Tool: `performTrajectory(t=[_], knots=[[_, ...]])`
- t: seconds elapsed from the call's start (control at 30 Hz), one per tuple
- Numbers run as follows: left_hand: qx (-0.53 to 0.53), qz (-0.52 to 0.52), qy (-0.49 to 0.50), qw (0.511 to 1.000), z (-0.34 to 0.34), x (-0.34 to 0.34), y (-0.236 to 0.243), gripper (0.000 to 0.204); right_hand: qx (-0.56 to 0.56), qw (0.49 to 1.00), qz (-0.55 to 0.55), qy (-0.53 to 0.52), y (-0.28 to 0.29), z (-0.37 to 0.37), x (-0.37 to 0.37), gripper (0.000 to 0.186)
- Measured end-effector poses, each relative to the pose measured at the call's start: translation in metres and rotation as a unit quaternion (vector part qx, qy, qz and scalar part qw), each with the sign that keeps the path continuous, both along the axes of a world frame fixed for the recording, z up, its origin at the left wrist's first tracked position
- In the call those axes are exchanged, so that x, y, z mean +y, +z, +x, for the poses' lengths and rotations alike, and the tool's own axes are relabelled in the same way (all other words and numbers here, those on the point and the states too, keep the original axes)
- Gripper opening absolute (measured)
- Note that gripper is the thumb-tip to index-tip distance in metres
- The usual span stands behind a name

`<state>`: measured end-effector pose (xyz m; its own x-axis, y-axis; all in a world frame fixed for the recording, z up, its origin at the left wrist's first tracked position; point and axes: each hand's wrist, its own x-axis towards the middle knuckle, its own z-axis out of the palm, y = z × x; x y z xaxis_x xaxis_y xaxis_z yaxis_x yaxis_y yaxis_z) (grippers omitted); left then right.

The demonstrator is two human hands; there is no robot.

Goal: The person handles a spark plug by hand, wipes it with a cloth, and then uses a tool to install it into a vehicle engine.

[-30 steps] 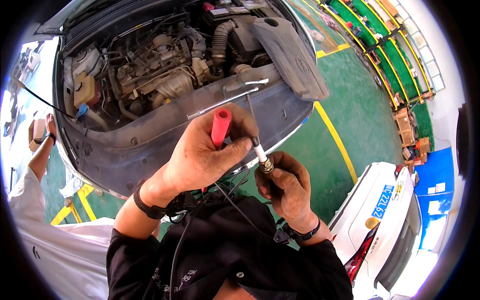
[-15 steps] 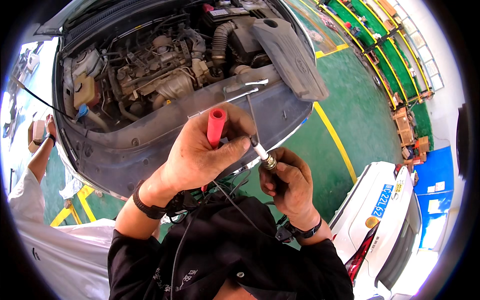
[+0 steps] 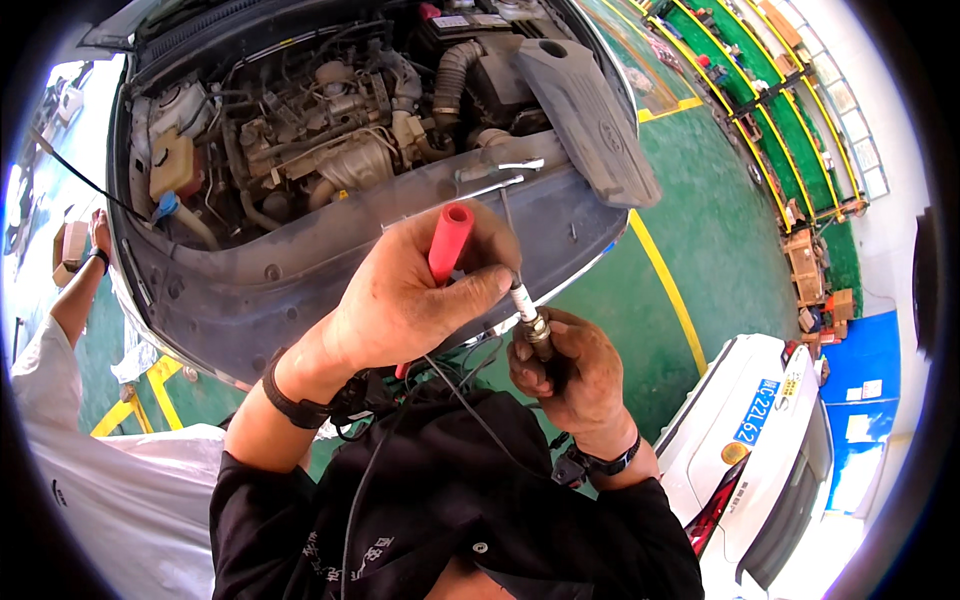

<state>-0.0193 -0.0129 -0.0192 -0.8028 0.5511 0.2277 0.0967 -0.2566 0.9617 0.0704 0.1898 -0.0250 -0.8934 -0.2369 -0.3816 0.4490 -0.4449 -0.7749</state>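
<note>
My left hand (image 3: 395,285) is closed around a red hollow-ended tube (image 3: 452,240), whose open end points up past my fingers. My thumb and forefinger pinch the narrow tip of a spark plug (image 3: 528,308) with a white ceramic body. From below, my right hand (image 3: 572,375) grips the plug's metal threaded part; its fingers are dark with grime. A thin dark rod (image 3: 510,225) runs upward from where the left fingertips meet the plug; I cannot tell what holds it. Part of the tube is hidden inside my left palm.
Ahead is a car's open engine bay (image 3: 330,130), with a grey engine cover (image 3: 590,130) resting on its right front edge. A ratchet wrench (image 3: 515,167) and a long metal bar (image 3: 490,187) lie on the front panel. Another person's arm (image 3: 80,290) is at left; a white car (image 3: 740,440) stands at right.
The spark plug has turned more upright, and more of its metal body shows above my right fingers. My left hand and the red tube have shifted slightly right.
</note>
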Motion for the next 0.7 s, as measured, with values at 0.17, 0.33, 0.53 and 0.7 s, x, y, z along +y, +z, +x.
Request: performTrajectory(t=[0.17, 0.33, 0.53, 0.7], knots=[[-0.009, 0.007, -0.006, 1.000, 0.000, 0.001, -0.002, 0.014, 0.003, 1.000, 0.021, 0.019, 0.001, 0.000, 0.001, 0.031], [-0.042, 0.009, -0.018, 0.999, 0.000, -0.001, -0.001, 0.015, 0.001, 1.000, 0.018, -0.007, 0.002, 0.003, -0.001, 0.028], [-0.050, 0.039, -0.023, 0.998, 0.000, 0.000, -0.005, 0.015, 0.031, 0.999, 0.004, -0.014, 0.001, 0.005, 0.000, 0.025], [-0.025, 0.064, -0.023, 0.997, -0.002, 0.000, -0.009, 0.017, 0.048, 0.998, 0.018, -0.018, 0.006, 0.003, -0.003, 0.024]])
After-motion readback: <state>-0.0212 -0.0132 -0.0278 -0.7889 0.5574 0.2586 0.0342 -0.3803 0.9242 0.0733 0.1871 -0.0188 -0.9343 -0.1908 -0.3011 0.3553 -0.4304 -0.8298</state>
